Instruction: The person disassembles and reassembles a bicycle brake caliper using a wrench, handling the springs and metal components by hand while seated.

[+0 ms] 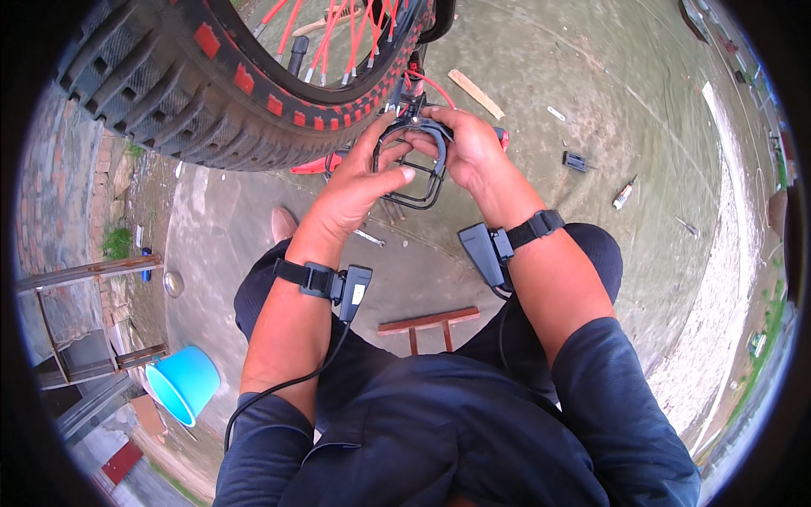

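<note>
Both hands grip a black wire-frame holder (439,175) with a rounded upper band, just below and right of a bicycle wheel. My left hand (351,188) is closed on its left side, thumb laid across toward the middle. My right hand (475,152) holds the upper right of the band, fingers curled behind it. The wheel has a thick black tyre (156,93) with red blocks and red spokes (325,46). A red cable (432,84) runs close above the hands. Whether the holder is fastened to the bicycle I cannot tell.
On the concrete lie a wrench (369,239), a wooden strip (476,93), a small black block (575,161) and a small white tube (623,193). A reddish-brown low bench (428,321) is beneath me. A blue bucket (203,380) and a metal frame (93,275) stand left.
</note>
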`<action>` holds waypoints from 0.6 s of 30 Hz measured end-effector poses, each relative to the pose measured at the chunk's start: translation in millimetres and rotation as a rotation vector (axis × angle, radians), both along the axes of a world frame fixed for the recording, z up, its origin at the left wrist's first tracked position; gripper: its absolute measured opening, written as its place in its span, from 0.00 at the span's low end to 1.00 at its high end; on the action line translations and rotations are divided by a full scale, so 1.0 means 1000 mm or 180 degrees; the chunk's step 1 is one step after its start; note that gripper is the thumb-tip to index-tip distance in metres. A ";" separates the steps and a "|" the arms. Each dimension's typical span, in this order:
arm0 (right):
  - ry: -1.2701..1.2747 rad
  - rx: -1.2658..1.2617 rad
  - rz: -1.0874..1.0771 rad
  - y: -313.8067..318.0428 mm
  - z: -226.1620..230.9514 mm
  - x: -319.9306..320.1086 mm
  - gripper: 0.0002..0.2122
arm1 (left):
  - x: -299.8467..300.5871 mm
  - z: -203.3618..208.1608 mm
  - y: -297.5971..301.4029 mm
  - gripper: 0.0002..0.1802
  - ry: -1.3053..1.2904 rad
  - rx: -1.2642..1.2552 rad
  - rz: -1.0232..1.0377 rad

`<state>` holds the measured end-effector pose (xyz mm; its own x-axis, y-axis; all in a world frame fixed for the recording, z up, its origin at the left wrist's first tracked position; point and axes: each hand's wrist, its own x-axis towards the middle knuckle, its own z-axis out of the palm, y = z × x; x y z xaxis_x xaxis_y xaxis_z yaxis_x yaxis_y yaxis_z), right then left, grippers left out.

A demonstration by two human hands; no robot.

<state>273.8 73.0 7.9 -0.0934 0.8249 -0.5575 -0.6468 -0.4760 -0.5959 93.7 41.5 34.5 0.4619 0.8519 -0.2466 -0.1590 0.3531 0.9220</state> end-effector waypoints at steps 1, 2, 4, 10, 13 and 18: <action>-0.0026 -0.0052 0.0092 0.000 -0.001 0.002 0.12 | -0.001 0.002 -0.002 0.46 0.0002 0.0004 -0.0047; -0.0056 -0.0102 0.0187 0.001 -0.001 0.003 0.13 | -0.003 0.002 -0.002 0.47 0.0001 0.0009 -0.0091; -0.0061 -0.0154 0.0191 0.001 -0.002 0.005 0.13 | -0.004 -0.003 0.000 0.43 0.0246 0.0299 -0.0236; -0.0154 -0.0345 0.0679 -0.006 0.007 0.006 0.13 | -0.005 -0.013 0.003 0.21 0.1180 0.1268 0.0019; -0.0093 -0.0405 0.0906 -0.010 0.008 0.008 0.14 | -0.005 -0.015 0.003 0.14 0.1736 0.1999 0.0221; 0.0008 -0.0434 0.0928 -0.017 0.017 0.004 0.19 | -0.007 -0.019 0.002 0.13 0.1710 0.1130 0.0535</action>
<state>278.0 56.4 24.6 -0.3164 0.6807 -0.6607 -0.4727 -0.7170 -0.5124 86.5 44.0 15.5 0.2068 0.9736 -0.0967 0.3286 0.0240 0.9442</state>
